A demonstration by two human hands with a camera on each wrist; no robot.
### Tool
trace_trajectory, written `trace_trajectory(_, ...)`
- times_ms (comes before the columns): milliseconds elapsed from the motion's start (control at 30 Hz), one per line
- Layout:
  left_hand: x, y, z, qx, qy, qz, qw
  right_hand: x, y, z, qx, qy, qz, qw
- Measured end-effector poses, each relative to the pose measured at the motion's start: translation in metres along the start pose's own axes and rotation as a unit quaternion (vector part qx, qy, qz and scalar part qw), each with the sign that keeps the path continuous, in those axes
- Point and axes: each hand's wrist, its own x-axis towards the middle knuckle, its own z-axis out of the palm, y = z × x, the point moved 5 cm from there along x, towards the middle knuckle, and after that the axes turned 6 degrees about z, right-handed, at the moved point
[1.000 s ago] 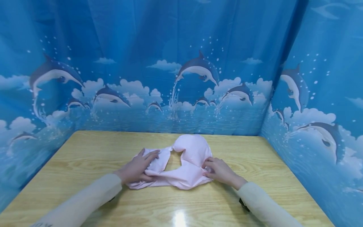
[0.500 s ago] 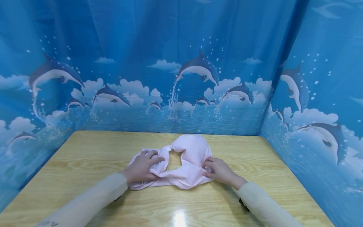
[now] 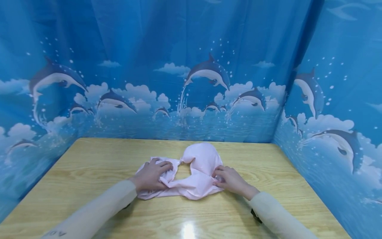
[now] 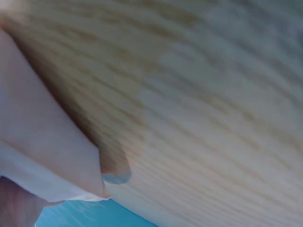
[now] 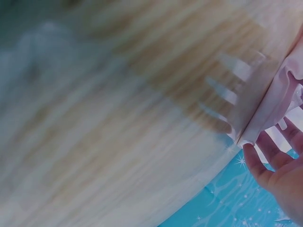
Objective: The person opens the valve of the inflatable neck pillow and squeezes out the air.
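A pale pink, ring-shaped cloth piece like a neck pillow [image 3: 206, 159] lies on the table, with a gap in its middle. Its right part is puffed up, while the left part is slack and wrinkled. My left hand [image 3: 152, 174] grips that slack part from above, fingers bent over the cloth and thumb at a fold. At the right edge, my right hand [image 3: 231, 179] pinches the fabric between thumb and fingers. In the right wrist view, the fingers [image 5: 255, 165] meet the cloth's edge [image 5: 270, 104]. The left wrist view shows the cloth [image 4: 42, 118] hanging over part of the hand.
The wood-grain table [image 3: 98, 156] extends around the cloth on all sides. Blue curtains [image 3: 149, 43] printed with dolphins stand along its back and both sides. A bright reflection shows on the table's near part.
My left hand has shifted slightly right, its fingers curling and drawing the slack cloth together. The cloth's left part is more bunched. My right hand has stayed at the right edge.
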Motion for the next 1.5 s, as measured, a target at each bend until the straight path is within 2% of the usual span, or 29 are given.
trace_trajectory(300,0.0,0.0,0.0,0.003,0.007,-0.005,1.0,0.0,-0.002,0.0,0.003,-0.008,0.004,1.0)
trace_trajectory(533,-0.001,0.002,-0.001,-0.021,0.017,-0.039,0.9988,0.0,-0.002,0.0,-0.002,-0.006,0.002,1.0)
trace_trajectory(800,0.0,0.006,0.0,-0.013,0.03,-0.082,0.9961,0.001,-0.002,0.0,0.003,-0.009,0.004,0.9999)
trace_trajectory(1067,0.004,0.011,-0.002,-0.023,0.027,-0.054,0.9979,0.002,-0.005,0.0,0.003,-0.011,-0.001,0.9999)
trace_trajectory(1300,0.008,0.017,-0.004,-0.039,0.037,-0.006,0.9985,0.004,-0.01,0.0,0.001,-0.01,-0.009,0.9999)
trace_trajectory(1500,0.011,0.019,-0.002,-0.044,0.034,0.019,0.9983,0.006,-0.01,0.002,0.001,-0.016,-0.011,0.9998)
